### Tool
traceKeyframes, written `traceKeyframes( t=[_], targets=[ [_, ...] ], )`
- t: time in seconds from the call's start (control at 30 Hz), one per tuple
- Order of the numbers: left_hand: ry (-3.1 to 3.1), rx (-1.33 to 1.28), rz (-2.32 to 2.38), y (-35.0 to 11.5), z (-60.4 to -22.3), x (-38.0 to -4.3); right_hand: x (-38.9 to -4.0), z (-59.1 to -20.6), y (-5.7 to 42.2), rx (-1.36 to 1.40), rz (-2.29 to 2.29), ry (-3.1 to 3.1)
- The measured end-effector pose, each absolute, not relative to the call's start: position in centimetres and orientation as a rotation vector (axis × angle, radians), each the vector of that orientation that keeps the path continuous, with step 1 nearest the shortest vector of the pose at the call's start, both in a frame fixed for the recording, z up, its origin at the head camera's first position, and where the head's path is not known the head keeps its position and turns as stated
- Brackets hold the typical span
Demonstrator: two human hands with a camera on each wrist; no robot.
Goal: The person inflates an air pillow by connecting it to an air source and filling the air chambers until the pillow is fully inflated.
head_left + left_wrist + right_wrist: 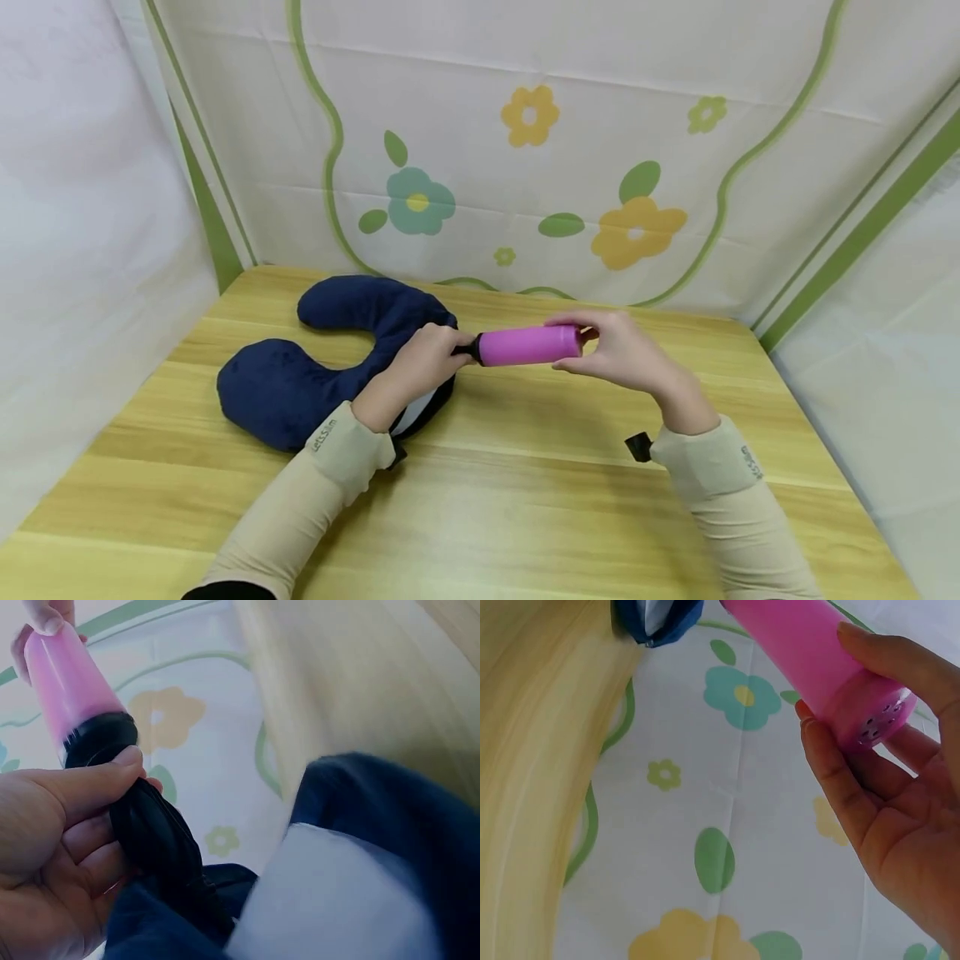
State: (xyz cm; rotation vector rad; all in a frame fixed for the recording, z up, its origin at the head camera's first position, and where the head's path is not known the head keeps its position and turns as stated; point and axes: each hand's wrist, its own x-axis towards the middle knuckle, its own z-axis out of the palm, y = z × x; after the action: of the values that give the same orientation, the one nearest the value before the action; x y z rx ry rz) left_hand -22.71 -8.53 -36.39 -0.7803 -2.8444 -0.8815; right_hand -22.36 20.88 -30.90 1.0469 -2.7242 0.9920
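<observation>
A pink hand pump [528, 344] with a black end is held level over the table between both hands. My left hand [427, 358] pinches the black neck [154, 825] below the pink barrel, thumb on top and fingers curled under. That black part runs down to the opening of a navy U-shaped neck pillow [273, 387], where a white patch [337, 892] shows. My right hand [626, 354] grips the far end of the barrel between thumb and fingers. Small holes dot the end face [881, 720] in the right wrist view.
The pillow lies on a wood-grain table [510, 517], its open side to the left. Behind the table hangs a white cloth [465, 108] printed with flowers and green lines. Plain white cloth [97, 250] hangs along the left side.
</observation>
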Motion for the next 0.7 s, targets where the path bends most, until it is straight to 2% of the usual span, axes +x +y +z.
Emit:
traceKeyframes(
  t=[0.3,0.7],
  targets=[
    [-2.889,-0.747,-0.862,-9.0,-36.8,-22.8,-21.9,-29.7,25.5,0.917,0.987,-2.757],
    [-2.877,-0.73,-0.733,-7.9,-37.5,-22.5,-22.8,-33.8,20.8,1.031,1.063,-2.759]
  ],
)
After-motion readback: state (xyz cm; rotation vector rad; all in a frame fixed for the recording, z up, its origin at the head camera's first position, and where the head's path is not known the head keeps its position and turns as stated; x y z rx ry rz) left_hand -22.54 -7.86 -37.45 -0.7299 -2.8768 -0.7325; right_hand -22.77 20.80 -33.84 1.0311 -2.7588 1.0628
